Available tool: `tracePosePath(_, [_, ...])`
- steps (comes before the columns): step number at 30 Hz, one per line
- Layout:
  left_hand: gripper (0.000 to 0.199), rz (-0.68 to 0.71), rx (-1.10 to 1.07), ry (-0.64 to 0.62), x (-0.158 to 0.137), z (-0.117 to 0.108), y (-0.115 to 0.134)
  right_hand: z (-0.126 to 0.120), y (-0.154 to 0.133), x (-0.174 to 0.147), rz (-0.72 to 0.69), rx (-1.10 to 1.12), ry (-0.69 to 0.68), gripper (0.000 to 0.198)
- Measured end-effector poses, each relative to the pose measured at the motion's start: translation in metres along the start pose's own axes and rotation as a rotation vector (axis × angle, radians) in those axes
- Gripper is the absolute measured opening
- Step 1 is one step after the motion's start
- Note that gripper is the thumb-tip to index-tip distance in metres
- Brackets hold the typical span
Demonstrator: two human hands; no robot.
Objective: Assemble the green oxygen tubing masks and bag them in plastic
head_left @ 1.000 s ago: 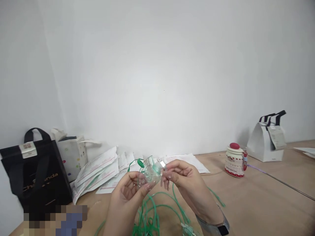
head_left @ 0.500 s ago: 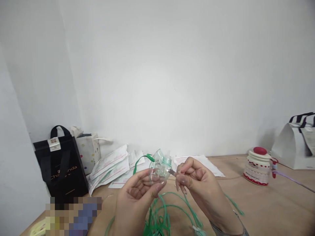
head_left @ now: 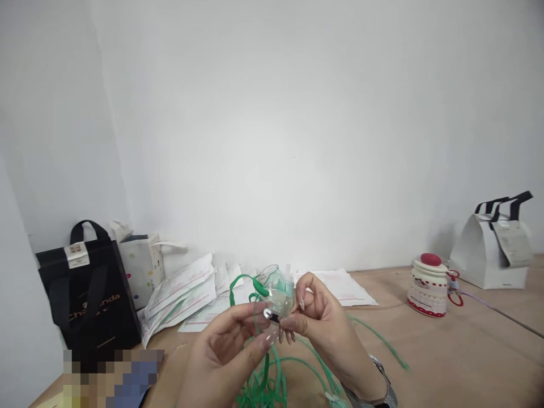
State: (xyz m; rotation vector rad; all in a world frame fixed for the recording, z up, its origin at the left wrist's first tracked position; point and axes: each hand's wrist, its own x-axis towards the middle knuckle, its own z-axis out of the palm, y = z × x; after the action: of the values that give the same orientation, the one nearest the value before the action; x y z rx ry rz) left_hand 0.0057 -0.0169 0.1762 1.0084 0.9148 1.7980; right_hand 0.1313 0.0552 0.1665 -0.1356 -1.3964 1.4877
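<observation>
Head view: left of the mask (head_left: pixel 280 296), black bag (head_left: pixel 91 309) and packets (head_left: pixel 182 294) limit room; left hand (head_left: pixel 232 343), half-curled, seems to hold its edge; a strip (head_left: pixel 273 317) there, pinched in the right hand (head_left: pixel 325 317), looks mid-adjustment, next needing steadiness; tubing (head_left: pixel 278 371) lies below; table (head_left: pixel 374 334) space runs right to the jar (head_left: pixel 427 290).

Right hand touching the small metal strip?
Touching. Head view: the right hand pinches one end of the small metal strip, which disappears under its thumb.
</observation>
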Motion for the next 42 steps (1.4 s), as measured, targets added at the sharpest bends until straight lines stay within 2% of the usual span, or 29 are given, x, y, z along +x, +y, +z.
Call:
tracePosePath(6, [0.027, -0.039, -0.044, -0.045, 0.000, 0.001, -0.001, -0.001, 0.004, 0.000, 0.067, 0.000, -0.045, 0.038])
tracePosePath(12, [0.029, -0.027, -0.070, -0.019, -0.001, -0.001, 0.001, 0.008, 0.006, -0.001, -0.015, 0.007, 0.031, 0.037])
tracePosePath(23, [0.029, -0.032, -0.071, -0.008, 0.001, -0.003, 0.001, 0.009, 0.018, 0.001, -0.093, 0.099, 0.035, 0.036])
tracePosePath(29, [0.030, -0.006, -0.014, -0.004, 0.002, -0.006, -0.003, 0.010, 0.014, 0.002, -0.059, 0.065, 0.076, 0.036])
tracePosePath(34, [0.028, -0.006, -0.009, 0.013, 0.003, -0.006, -0.004, 0.010, 0.009, 0.002, -0.061, 0.070, 0.059, 0.038])
tracePosePath(42, [0.031, -0.012, 0.065, 0.042, 0.004, -0.009, -0.008, 0.006, 0.004, -0.001, 0.022, -0.018, 0.063, 0.038])
